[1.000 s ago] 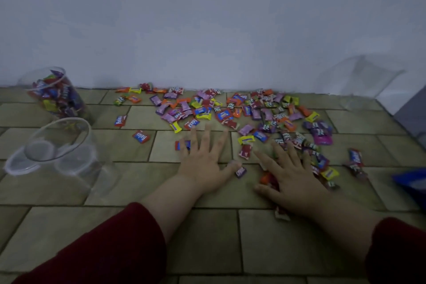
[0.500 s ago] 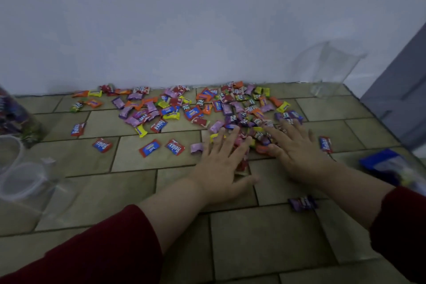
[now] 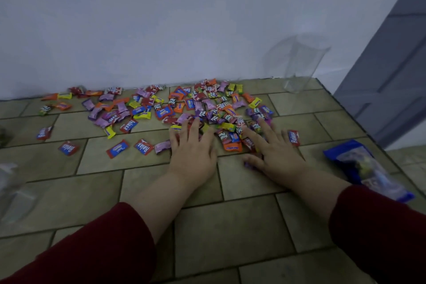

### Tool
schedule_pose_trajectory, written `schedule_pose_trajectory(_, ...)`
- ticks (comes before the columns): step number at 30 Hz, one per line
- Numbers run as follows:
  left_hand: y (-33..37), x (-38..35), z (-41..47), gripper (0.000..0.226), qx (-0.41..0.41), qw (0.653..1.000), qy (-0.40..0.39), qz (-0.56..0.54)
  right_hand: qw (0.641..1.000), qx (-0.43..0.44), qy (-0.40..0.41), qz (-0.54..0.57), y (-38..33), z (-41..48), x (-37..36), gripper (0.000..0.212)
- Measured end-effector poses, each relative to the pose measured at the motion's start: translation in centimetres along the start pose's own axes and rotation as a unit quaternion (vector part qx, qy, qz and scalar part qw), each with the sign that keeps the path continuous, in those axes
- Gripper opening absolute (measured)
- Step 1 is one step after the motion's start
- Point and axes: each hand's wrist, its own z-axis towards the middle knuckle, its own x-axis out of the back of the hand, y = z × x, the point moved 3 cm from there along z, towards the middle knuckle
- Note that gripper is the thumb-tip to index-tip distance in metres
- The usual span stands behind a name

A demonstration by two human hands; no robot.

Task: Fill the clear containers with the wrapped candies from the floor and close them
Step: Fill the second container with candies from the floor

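Bare left hand [image 3: 192,152] and right hand [image 3: 274,154], spread flat, touching candies [image 3: 207,108]

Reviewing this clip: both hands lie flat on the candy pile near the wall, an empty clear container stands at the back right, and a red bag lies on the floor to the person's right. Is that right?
One detail is wrong: the bag is blue, not red, as the head view shows. The rest holds: the left hand and right hand lie flat on the candy pile, and the empty clear container stands at the back right.
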Motion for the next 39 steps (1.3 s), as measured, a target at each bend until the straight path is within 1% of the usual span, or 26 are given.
schedule_pose_trajectory(2, 0.0, -0.2, 0.2, 0.072, 0.073, 0.997, -0.029, 0.016, 0.998, -0.053, 0.027, 0.03, 0.4, 1.0, 0.5, 0.071)
schedule_pose_trajectory(3, -0.2, -0.4, 0.4, 0.083, 0.115, 0.992, -0.051, 0.016, 0.994, -0.096, 0.035, 0.037, 1.0, 1.2, 0.7, 0.07)
schedule_pose_trajectory(4, -0.4, -0.6, 0.7, 0.088, 0.144, 0.987, -0.069, 0.015, 0.988, -0.141, 0.039, 0.042, 1.6, 1.2, 0.8, 0.073)
schedule_pose_trajectory(5, -0.6, -0.6, 0.9, 0.09, 0.156, 0.985, -0.078, 0.015, 0.982, -0.178, 0.037, 0.047, 2.3, 1.1, 0.8, 0.079)
schedule_pose_trajectory(6, -0.6, -0.7, 1.2, 0.088, 0.152, 0.985, -0.08, 0.014, 0.979, -0.197, 0.031, 0.05, 2.8, 1.0, 0.6, 0.086)
schedule_pose_trajectory(7, -0.6, -0.7, 1.5, 0.085, 0.141, 0.987, -0.081, 0.008, 0.979, -0.194, 0.028, 0.051, 3.0, 0.9, 0.3, 0.092)
schedule_pose_trajectory(9, -0.5, -0.7, 2.3, 0.085, 0.112, 0.99, -0.086, -0.017, 0.99, -0.131, 0.027, 0.047, 2.6, 1.3, -0.2, 0.1)
schedule_pose_trajectory(12, -0.4, -0.7, 3.6, 0.079, 0.041, 0.993, -0.106, -0.027, 0.999, -0.021, -0.014, 0.034, 1.2, 2.6, -0.2, 0.103)
schedule_pose_trajectory(13, -0.5, -0.8, 4.0, 0.075, 0.019, 0.993, -0.111, -0.02, 0.999, 0.002, -0.026, 0.026, 0.7, 3.1, -0.2, 0.105)
schedule_pose_trajectory(15, -0.8, -0.8, 4.6, 0.071, -0.008, 0.993, -0.116, -0.002, 0.999, 0.014, -0.032, 0.014, 0.6, 4.1, -0.2, 0.106)
schedule_pose_trajectory(16, -1.0, -0.9, 4.8, 0.069, -0.015, 0.993, -0.116, 0.005, 1.0, 0.01, -0.019, 0.015, 0.6, 4.6, -0.1, 0.102)
schedule_pose_trajectory(18, -1.3, -0.8, 4.8, 0.063, -0.024, 0.995, -0.098, 0.013, 0.999, 0.013, 0.029, 0.014, 0.7, 5.2, 0.1, 0.086)
schedule_pose_trajectory(21, -1.4, -0.1, 4.3, 0.051, -0.031, 0.999, -0.013, 0.016, 0.994, 0.07, 0.082, -0.002, -0.3, 5.7, 0.6, 0.065)
schedule_pose_trajectory(23, -1.5, 0.1, 4.0, 0.046, -0.026, 0.999, 0.023, 0.024, 0.99, 0.101, 0.096, -0.015, -1.1, 5.7, 0.6, 0.056)
schedule_pose_trajectory(26, -1.6, 0.6, 3.2, 0.04, -0.014, 0.999, 0.041, 0.031, 0.985, 0.135, 0.107, -0.033, -2.6, 5.4, 0.7, 0.039)
schedule_pose_trajectory(28, -1.7, 1.1, 2.5, 0.037, -0.02, 0.998, 0.055, 0.025, 0.987, 0.128, 0.09, -0.031, -3.6, 5.4, 0.9, 0.032)
schedule_pose_trajectory(29, -1.8, 1.4, 2.2, 0.036, -0.025, 0.998, 0.06, 0.022, 0.99, 0.113, 0.085, -0.015, -4.0, 5.5, 1.1, 0.03)
schedule_pose_trajectory(31, -2.3, 2.1, 1.5, 0.035, -0.031, 0.997, 0.072, 0.017, 0.993, 0.07, 0.073, 0.059, -4.7, 5.8, 1.8, 0.026)
schedule_pose_trajectory(34, -3.3, 3.8, 0.8, 0.024, -0.023, 0.995, 0.095, -0.013, 0.985, 0.041, 0.084, 0.145, -5.7, 6.1, 2.7, 0.023)
schedule_pose_trajectory(36, -4.3, 5.1, 0.2, 0.021, 0.012, 0.995, 0.093, -0.046, 0.971, 0.026, 0.098, 0.215, -6.9, 5.9, 3.3, 0.02)
schedule_pose_trajectory(39, -6.0, 7.2, -0.7, 0.018, 0.074, 0.98, 0.112, -0.146, 0.941, -0.004, 0.103, 0.322, -9.1, 6.1, 4.2, 0.023)
